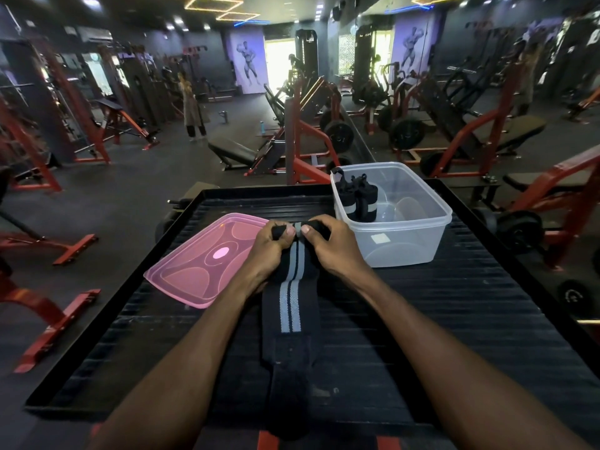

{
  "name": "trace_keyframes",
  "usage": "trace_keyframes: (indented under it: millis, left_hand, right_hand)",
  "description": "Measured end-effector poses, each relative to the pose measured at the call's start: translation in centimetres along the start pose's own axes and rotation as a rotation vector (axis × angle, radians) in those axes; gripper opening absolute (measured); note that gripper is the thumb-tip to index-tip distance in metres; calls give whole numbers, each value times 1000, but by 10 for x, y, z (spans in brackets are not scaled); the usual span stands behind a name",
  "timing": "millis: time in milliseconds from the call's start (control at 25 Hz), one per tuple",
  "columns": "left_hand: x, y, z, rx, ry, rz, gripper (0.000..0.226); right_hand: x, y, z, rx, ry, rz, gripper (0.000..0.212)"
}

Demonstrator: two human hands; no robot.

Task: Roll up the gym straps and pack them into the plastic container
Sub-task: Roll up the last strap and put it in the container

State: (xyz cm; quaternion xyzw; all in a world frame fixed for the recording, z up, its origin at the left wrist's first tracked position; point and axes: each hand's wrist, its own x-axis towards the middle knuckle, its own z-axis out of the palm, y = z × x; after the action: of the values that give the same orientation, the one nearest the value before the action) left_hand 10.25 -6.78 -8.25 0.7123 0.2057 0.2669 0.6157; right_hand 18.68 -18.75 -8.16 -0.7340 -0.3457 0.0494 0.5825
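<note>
Both hands, the left hand [271, 246] and right hand [328, 243], curl their fingers around the rolled far end of a black, grey-striped strap [292, 306] lying along the ribbed platform [454, 319]. Just beyond sits the clear container [418, 241] with two rolled straps [357, 199] inside; the pink lid [201, 264] lies left of it.

Black grey-striped strap [290, 306] flat, far end rolled, two rolled straps [357, 199] in clear container [406, 241]

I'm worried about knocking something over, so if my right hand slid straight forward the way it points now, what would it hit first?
Probably the near wall of the clear plastic container, just ahead of the right hand; depth is unclear.
</note>
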Motion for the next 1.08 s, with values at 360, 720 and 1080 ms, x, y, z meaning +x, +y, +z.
trace_keyframes:
  millis: [360, 720, 1080]
  left_hand:
    - [0, 1, -1, -28, 52, 11, 10]
    - [-2, -1, 0, -157, 48, -3, 17]
    - [0, -2, -6, 6, 44, 53, 12]
  right_hand:
    - [2, -1, 1, 158, -40, 61, 18]
    - [6, 4, 0, 103, 71, 82, 22]
    - [-3, 1, -1, -81, -130, -64, 34]
